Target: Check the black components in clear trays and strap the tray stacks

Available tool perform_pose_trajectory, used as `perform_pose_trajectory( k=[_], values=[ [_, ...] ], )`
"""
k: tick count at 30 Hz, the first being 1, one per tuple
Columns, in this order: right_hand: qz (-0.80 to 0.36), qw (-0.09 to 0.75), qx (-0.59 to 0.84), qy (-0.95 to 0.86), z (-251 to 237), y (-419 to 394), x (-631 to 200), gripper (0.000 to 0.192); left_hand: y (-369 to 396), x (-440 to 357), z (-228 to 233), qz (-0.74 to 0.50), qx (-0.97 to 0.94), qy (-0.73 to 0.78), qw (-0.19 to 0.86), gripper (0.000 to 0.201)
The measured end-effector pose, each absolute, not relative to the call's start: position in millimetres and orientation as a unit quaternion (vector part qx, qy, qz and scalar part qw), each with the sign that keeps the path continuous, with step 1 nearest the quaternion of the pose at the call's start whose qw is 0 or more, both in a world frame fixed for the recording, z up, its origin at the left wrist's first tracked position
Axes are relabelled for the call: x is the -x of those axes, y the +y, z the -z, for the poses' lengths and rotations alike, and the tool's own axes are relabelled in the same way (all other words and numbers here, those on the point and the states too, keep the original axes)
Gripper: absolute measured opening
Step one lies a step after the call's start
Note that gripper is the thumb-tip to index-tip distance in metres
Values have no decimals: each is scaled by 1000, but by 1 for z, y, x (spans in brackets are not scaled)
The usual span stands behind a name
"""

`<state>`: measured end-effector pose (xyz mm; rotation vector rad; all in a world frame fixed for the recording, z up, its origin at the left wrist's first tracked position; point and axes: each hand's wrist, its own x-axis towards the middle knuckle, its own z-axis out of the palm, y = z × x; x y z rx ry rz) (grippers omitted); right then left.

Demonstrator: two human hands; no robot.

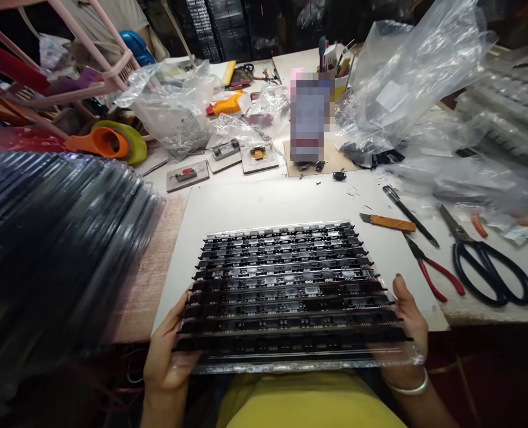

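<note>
A clear plastic tray [290, 360] carries rows of small black parts with metal pins. My left hand [166, 345] is closed on the tray's left edge, its fingers partly hidden underneath. At the opposite edge, my right hand [408, 327] grips it with the thumb up along the side. The tray is held level over the front of the table, just before my body. A white board [241, 202] lies beneath and behind it. A bangle [410, 386] circles my right wrist.
Stacked trays [59, 255] rise at the left. At the right lie a cutter knife [388, 222], a black pen [410, 217], red-handled pliers [435, 270] and large scissors [486, 261]. Small blocks [260, 159], plastic bags [392, 89] and a tape dispenser [107, 142] sit farther back.
</note>
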<state>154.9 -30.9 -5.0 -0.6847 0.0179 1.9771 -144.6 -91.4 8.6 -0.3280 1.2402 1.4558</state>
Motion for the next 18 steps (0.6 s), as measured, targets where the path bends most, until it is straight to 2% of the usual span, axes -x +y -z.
perform_pose_trajectory(
  k=[4,9,15,18],
  values=[
    [-805,478,351,-12,-1,-32,-154,23,-95,150,-4,-617,141,524,571,47],
    [-762,507,402,-21,1,-32,-156,10,-100,157,3,-623,136,513,575,41],
    [-816,452,360,5,2,-26,-156,24,-103,159,5,-621,135,537,555,46],
    [-838,436,327,13,-5,-24,-151,30,-106,162,1,-609,133,527,577,40]
  ],
)
